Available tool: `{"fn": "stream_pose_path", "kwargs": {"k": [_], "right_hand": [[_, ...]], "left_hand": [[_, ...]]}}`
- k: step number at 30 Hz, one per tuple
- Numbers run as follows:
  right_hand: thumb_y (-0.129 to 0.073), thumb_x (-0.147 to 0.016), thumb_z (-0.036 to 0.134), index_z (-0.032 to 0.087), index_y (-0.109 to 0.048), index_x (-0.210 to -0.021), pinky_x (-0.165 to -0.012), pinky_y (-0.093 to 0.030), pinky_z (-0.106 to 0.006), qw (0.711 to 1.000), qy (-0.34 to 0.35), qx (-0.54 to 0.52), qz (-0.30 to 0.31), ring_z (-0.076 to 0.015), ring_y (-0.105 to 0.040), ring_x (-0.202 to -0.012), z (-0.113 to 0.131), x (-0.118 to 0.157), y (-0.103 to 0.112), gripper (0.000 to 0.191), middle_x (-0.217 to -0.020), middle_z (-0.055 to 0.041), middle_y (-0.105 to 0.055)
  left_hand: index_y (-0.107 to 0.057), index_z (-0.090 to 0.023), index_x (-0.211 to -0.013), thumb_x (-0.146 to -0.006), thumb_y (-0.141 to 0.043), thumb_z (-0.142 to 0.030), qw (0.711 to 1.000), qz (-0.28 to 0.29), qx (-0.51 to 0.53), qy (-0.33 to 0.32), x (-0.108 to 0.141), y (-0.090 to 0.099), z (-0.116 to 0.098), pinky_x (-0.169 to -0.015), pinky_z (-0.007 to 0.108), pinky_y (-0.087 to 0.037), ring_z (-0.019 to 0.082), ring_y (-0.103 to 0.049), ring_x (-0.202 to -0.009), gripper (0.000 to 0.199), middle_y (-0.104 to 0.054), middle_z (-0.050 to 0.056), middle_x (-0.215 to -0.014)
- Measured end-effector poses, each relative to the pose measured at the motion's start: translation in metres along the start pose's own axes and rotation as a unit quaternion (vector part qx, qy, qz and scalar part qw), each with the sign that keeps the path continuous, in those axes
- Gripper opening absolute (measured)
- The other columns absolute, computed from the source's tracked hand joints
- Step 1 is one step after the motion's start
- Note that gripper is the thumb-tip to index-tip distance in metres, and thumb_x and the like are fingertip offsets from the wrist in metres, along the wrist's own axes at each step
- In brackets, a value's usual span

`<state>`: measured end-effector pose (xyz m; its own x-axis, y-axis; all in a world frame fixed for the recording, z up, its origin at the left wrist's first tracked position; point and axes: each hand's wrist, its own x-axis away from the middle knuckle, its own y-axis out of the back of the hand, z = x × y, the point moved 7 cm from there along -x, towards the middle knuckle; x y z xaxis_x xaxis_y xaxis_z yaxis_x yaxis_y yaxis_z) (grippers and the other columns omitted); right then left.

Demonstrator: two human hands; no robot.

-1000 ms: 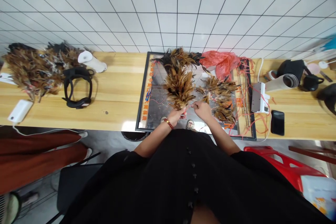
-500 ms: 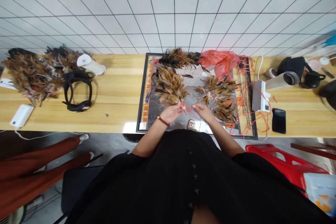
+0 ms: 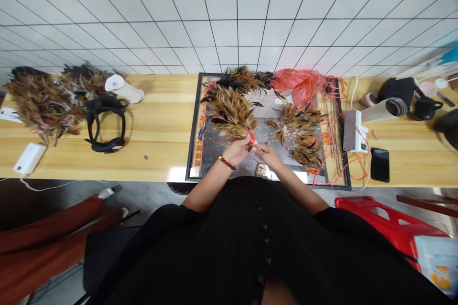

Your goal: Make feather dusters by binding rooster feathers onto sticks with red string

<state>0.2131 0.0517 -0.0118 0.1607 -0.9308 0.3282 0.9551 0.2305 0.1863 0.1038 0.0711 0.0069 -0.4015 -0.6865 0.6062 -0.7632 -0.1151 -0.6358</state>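
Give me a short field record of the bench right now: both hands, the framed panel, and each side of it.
left hand: holds brown feather bundle by its red-wrapped base
right hand: fingers at that base; grip unclear
black-framed reflective panel: under the work; crumpled red plastic bag at far edge
left side: large brown feather pile
right side: white power strip, black phone

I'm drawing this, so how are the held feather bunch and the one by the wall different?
The held bunch is mostly golden brown; the bunch by the wall has more black. The held bunch slants across the picture, while the bunch by the wall lies sideways. Both have red at one end.
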Motion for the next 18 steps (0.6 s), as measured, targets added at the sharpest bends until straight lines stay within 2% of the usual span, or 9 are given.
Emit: {"fn": "stream_pose_path", "kwargs": {"k": [2,4,5,7,10,12,13,15,18], "right_hand": [[-0.053,-0.081,0.043,0.018,-0.063,-0.069,-0.065,-0.041,-0.026,0.998,-0.030,0.031,-0.040,-0.0137,-0.052,-0.062,-0.005,-0.016,0.029,0.030,-0.064,-0.0001,-0.061],[-0.054,-0.081,0.039,0.018,-0.064,-0.069,-0.064,-0.040,-0.026,0.993,-0.029,0.088,-0.073,-0.0145,-0.052,-0.061,0.009,-0.022,0.045,0.026,-0.060,0.0002,-0.060],[-0.053,-0.082,0.037,0.018,-0.065,-0.070,-0.063,-0.040,-0.026,0.991,-0.014,0.113,-0.075,-0.0150,-0.053,-0.061,0.020,-0.020,0.045,0.025,-0.060,-0.0001,-0.060],[-0.050,-0.084,0.033,0.018,-0.067,-0.074,-0.066,-0.041,-0.027,0.987,0.043,0.145,-0.062,-0.0161,-0.056,-0.064,0.045,-0.007,0.026,0.024,-0.065,-0.0014,-0.064],[-0.046,-0.087,0.031,0.020,-0.069,-0.083,-0.073,-0.042,-0.029,0.981,0.115,0.149,-0.054,-0.0171,-0.060,-0.073,0.061,0.018,-0.011,0.026,-0.080,-0.0036,-0.069],[-0.047,-0.087,0.037,0.019,-0.068,-0.079,-0.072,-0.042,-0.029,0.989,0.096,0.103,-0.038,-0.0169,-0.059,-0.071,0.045,0.021,-0.021,0.028,-0.077,-0.0036,-0.068],[-0.049,-0.085,0.040,0.019,-0.066,-0.075,-0.070,-0.042,-0.029,0.995,0.069,0.066,-0.029,-0.0163,-0.057,-0.068,0.033,0.018,-0.019,0.029,-0.074,-0.0030,-0.066],[-0.053,-0.080,0.045,0.019,-0.063,-0.069,-0.066,-0.040,-0.028,0.999,0.006,-0.003,-0.033,-0.0147,-0.053,-0.062,0.010,0.004,-0.001,0.030,-0.067,-0.0013,-0.062],[-0.056,-0.075,0.044,0.018,-0.063,-0.068,-0.061,-0.037,-0.027,0.996,-0.039,-0.016,-0.074,-0.0136,-0.047,-0.058,0.006,-0.013,0.035,0.028,-0.061,0.0004,-0.056]], "left_hand": [[-0.069,-0.015,-0.073,-0.058,-0.088,-0.026,0.999,-0.046,-0.029,-0.004,0.002,0.010,0.007,-0.066,0.026,-0.044,0.012,-0.059,-0.069,0.026,-0.067,0.002,-0.072],[-0.071,-0.015,-0.075,-0.059,-0.087,-0.019,0.991,-0.123,-0.050,-0.028,0.000,0.020,0.014,-0.067,0.025,-0.043,0.012,-0.059,-0.071,0.023,-0.069,0.002,-0.076],[-0.071,-0.015,-0.075,-0.059,-0.086,-0.017,0.986,-0.155,-0.048,-0.048,-0.001,0.023,0.016,-0.066,0.024,-0.042,0.011,-0.059,-0.070,0.022,-0.069,0.002,-0.077],[-0.069,-0.015,-0.074,-0.062,-0.082,-0.014,0.979,-0.186,-0.025,-0.081,-0.004,0.022,0.015,-0.063,0.022,-0.042,0.010,-0.057,-0.068,0.018,-0.068,0.000,-0.075],[-0.065,-0.015,-0.069,-0.071,-0.075,-0.016,0.984,-0.158,0.006,-0.081,-0.007,0.014,0.003,-0.060,0.021,-0.042,0.009,-0.054,-0.061,0.010,-0.064,-0.001,-0.067],[-0.064,-0.014,-0.068,-0.074,-0.072,-0.018,0.994,-0.103,0.026,-0.039,-0.004,0.007,-0.004,-0.059,0.023,-0.043,0.009,-0.054,-0.058,0.011,-0.061,-0.001,-0.063],[-0.064,-0.014,-0.069,-0.074,-0.072,-0.017,0.997,-0.072,0.036,-0.015,-0.002,0.005,-0.005,-0.060,0.024,-0.043,0.010,-0.055,-0.058,0.010,-0.061,0.000,-0.063],[-0.066,-0.013,-0.071,-0.073,-0.072,-0.014,0.998,-0.038,0.038,0.017,0.003,0.005,-0.005,-0.064,0.025,-0.045,0.011,-0.058,-0.062,0.007,-0.064,0.002,-0.066],[-0.067,-0.011,-0.067,-0.067,-0.076,-0.009,0.996,-0.088,-0.015,-0.008,0.003,0.015,0.001,-0.064,0.024,-0.044,0.011,-0.059,-0.064,0.010,-0.066,0.003,-0.069]]}}
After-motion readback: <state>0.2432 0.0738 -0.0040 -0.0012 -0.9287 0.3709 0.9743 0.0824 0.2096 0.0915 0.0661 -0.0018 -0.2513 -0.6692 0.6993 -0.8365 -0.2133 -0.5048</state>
